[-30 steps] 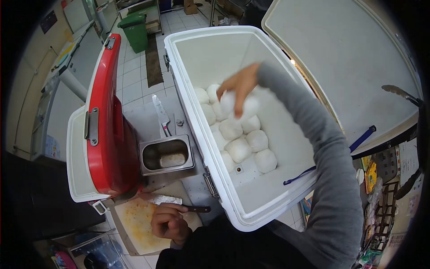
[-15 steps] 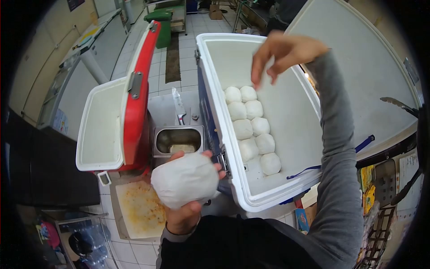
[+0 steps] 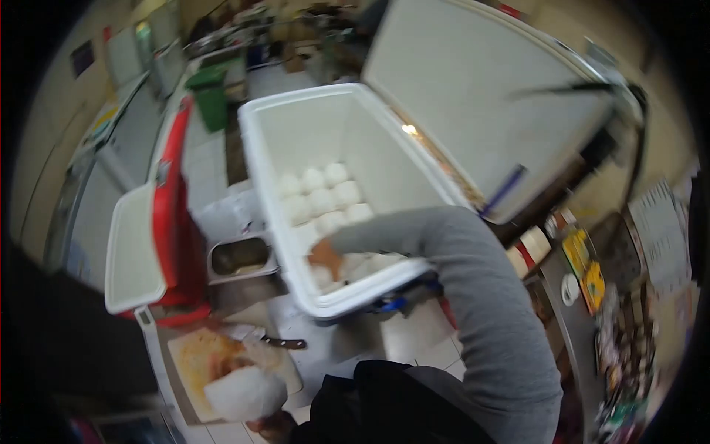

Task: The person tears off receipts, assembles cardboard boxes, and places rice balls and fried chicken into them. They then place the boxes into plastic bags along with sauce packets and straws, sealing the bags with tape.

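A large white dough-like mass (image 3: pixel 246 394) rests in my left hand (image 3: pixel 272 427) at the lower left, above the stained cutting board (image 3: pixel 186 364). My right hand (image 3: pixel 325 259) is down inside the open blue-and-white cooler (image 3: pixel 259 163), at its near left corner among white round balls (image 3: pixel 322 200). Blur hides its fingertips and whether they grip a ball. Several balls sit in rows on the cooler's floor. A knife (image 3: pixel 285 343) with a dark handle lies at the board's upper edge.
Left of the cooler stand a small metal basin (image 3: pixel 240 259) and an open red cooler (image 3: pixel 174 222). A large raised white lid (image 3: pixel 473 96) is behind on the right. Beyond are a green bin (image 3: pixel 209 98) and, at right, a shelf with packages (image 3: pixel 584 270).
My right hand has gone from above the cooler down into it. My left hand and the white mass sit lower and further left in the turned view. More balls show in the cooler.
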The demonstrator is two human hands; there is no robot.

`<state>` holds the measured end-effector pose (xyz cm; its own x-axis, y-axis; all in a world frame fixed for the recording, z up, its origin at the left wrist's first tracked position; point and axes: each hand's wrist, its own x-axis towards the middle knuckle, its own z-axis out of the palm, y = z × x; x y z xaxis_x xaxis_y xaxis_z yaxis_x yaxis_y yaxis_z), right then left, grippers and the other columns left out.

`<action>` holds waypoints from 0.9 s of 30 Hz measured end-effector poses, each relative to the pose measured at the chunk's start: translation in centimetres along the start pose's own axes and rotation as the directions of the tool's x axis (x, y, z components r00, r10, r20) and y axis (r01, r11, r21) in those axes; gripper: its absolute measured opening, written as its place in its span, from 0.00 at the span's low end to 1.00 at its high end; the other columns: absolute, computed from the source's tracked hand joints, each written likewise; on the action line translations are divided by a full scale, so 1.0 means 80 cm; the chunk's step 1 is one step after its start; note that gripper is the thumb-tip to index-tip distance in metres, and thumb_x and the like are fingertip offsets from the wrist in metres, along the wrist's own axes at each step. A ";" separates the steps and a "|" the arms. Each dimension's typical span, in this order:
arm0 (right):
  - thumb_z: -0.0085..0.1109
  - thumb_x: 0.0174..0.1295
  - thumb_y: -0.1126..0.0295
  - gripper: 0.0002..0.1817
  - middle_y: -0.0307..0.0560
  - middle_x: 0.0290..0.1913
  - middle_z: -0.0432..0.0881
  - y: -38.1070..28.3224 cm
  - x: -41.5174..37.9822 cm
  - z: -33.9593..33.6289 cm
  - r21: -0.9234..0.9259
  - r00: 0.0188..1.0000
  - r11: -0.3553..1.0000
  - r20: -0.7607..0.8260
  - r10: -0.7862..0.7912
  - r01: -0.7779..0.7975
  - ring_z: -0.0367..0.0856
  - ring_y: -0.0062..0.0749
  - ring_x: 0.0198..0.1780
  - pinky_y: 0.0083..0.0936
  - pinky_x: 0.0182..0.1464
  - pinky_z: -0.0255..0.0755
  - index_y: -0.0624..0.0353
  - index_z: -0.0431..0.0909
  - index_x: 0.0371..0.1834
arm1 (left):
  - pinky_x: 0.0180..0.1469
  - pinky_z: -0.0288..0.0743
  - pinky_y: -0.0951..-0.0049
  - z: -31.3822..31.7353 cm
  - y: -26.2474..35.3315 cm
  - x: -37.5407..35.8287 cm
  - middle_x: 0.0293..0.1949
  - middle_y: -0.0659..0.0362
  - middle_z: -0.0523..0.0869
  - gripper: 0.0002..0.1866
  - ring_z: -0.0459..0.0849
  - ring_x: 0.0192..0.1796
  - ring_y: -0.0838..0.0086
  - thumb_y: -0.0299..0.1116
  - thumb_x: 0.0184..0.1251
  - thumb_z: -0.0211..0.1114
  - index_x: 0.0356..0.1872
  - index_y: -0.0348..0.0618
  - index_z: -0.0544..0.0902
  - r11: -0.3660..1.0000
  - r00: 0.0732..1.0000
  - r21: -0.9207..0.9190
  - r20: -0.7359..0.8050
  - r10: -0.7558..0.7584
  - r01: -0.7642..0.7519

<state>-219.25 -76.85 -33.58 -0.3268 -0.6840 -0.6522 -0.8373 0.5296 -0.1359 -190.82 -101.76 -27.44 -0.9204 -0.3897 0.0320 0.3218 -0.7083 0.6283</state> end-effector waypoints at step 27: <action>0.69 0.45 0.61 0.21 0.52 0.57 0.67 0.046 -0.721 0.655 0.976 -0.132 0.217 -0.218 0.967 -0.017 0.68 0.53 0.58 0.43 0.54 0.71 0.43 0.75 0.45 | 0.48 0.74 0.63 0.290 -0.527 -0.166 0.44 0.57 0.83 0.28 0.80 0.45 0.63 0.31 0.38 0.67 0.50 0.53 0.79 0.391 -0.410 0.653 0.133 -0.902 -0.649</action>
<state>-180.54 -9.16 -35.56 -0.8619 0.4934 0.1170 0.2514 0.6162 -0.7464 -197.29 -53.08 -36.32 0.0575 0.8770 -0.4770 0.5775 0.3605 0.7325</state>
